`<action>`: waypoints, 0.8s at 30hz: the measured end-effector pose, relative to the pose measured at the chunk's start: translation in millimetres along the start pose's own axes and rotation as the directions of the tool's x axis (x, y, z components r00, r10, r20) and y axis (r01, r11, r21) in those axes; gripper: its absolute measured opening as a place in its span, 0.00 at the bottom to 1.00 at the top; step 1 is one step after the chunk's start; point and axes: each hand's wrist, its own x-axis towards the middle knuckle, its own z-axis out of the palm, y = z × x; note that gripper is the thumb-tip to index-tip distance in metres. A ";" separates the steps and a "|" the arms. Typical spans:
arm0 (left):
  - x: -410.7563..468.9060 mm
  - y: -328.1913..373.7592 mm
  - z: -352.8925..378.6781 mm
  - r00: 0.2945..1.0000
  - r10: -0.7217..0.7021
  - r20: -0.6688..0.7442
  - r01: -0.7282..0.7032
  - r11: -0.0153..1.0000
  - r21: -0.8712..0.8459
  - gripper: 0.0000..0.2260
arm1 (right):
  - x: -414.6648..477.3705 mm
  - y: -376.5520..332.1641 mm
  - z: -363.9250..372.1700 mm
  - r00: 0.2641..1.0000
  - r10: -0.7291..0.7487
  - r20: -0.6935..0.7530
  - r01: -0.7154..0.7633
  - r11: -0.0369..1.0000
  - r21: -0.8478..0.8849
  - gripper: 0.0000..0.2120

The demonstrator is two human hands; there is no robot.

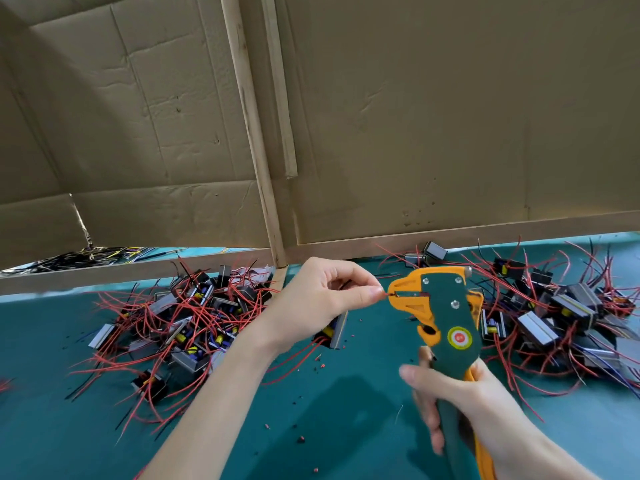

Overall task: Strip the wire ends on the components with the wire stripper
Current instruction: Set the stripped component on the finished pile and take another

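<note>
Here the left hand (322,299) pinches the thin red wire end (384,295) in its fingers (369,292), lining it up at the mouth of the green-and-orange wire stripper (446,320). The right hand (460,403) wraps the handles, tool upright over the teal worktop (311,417), poised to squeeze.

Bare tabletop (346,393) runs down the middle to the near edge. The left pile of components (187,327), red wires (162,315) sprawling, blocks the far-left side; the right pile (561,313) blocks the far-right. A lone component (337,329) sits between them. The cardboard wall (415,133) closes the far edge.
</note>
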 end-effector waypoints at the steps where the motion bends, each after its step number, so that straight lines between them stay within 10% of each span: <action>1: 0.4 -1.7 0.7 1.000 -0.025 -0.001 0.025 1.000 0.015 0.04 | 0.8 0.9 0.1 1.000 0.006 0.011 -0.006 1.000 0.011 0.21; 6: 2.5 -7.8 -5.4 0.994 -0.084 -0.063 0.082 0.996 -0.039 0.06 | 7.5 -5.7 -10.1 0.970 0.054 0.238 -0.117 0.958 0.262 0.24; 16: 11.1 4.0 1.0 0.961 0.117 -0.250 -0.143 0.986 -0.089 0.05 | 17.8 7.4 -18.4 0.977 0.188 0.101 -0.211 0.920 0.330 0.14; 24: 78.9 43.7 76.5 0.930 -0.050 -0.365 -0.222 0.716 -0.662 0.03 | 24.5 10.7 -25.1 0.943 0.334 0.013 -0.294 0.811 0.506 0.12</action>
